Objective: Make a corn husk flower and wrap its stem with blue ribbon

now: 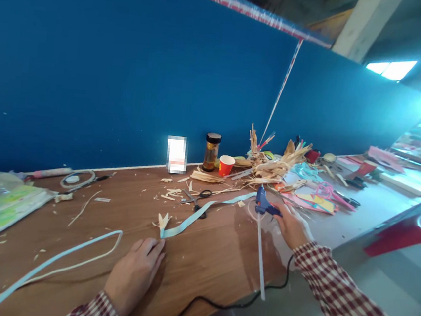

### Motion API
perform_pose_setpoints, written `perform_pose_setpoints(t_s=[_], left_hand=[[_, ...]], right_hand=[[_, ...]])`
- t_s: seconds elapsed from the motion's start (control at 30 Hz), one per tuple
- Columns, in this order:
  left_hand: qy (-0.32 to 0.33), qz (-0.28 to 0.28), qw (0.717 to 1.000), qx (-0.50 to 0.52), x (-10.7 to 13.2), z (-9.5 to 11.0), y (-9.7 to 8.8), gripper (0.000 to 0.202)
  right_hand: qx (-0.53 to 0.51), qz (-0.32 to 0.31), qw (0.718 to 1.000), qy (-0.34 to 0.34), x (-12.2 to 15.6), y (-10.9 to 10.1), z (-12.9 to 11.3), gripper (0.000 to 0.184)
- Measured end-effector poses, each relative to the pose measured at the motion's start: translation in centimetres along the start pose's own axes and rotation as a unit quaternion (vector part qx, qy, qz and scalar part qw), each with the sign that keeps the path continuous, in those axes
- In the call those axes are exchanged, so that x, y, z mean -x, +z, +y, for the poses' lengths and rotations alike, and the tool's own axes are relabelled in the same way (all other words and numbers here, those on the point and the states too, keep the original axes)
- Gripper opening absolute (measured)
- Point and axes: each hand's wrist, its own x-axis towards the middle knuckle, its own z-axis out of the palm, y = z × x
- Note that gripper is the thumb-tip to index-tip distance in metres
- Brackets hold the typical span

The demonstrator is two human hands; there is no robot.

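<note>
My left hand (135, 265) rests low on the table, its fingers closed at the base of a small pale husk flower (163, 222) with pointed petals. A light blue ribbon (193, 217) meets the flower's base and runs across the table to the right. The exact grip is partly hidden behind my fingers. In my right hand (293, 227) is a blue glue gun (263, 203), held over the table's right part. A long whitish glue stick (261, 257) sticks out of it toward me. Black scissors (198, 202) lie beyond the ribbon.
A dark-lidded jar (211, 152) and a red paper cup (226, 165) stand at the back, beside piled dry husks (276, 168). A black cord (214, 305) crosses the front edge. At right is a red stool (407, 234); at left, a patterned packet (8, 203).
</note>
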Motion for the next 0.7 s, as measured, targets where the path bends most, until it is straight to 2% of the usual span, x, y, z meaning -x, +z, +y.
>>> perform_pose_setpoints(t_s=[0.1,0.23,0.33,0.5,0.6,0.7], left_hand=[[0.001,0.005,1.000,0.004,-0.03,0.00,0.04,0.030],[0.000,0.013,1.000,0.010,0.00,0.00,-0.06,0.030],[-0.005,0.011,1.000,0.012,0.02,0.03,-0.22,0.030],[-0.007,0.001,1.000,0.010,-0.05,0.03,-0.10,0.029],[-0.003,0.001,1.000,0.004,-0.01,-0.04,0.10,0.031],[-0.002,0.005,1.000,0.000,0.05,-0.07,0.12,0.031]], right_hand=[[-0.057,0.003,0.998,-0.002,-0.16,-0.76,0.33,0.030],[-0.148,-0.021,0.989,-0.005,-0.60,-0.66,0.43,0.029],[-0.218,-0.011,0.975,0.036,-0.75,-0.28,0.25,0.032],[-0.322,-0.031,0.938,0.123,-0.54,-0.51,-0.36,0.043],[-0.326,0.031,0.935,0.136,-0.59,-1.00,-0.54,0.045],[-0.275,0.103,0.947,0.131,-0.97,-1.18,-0.27,0.042]])
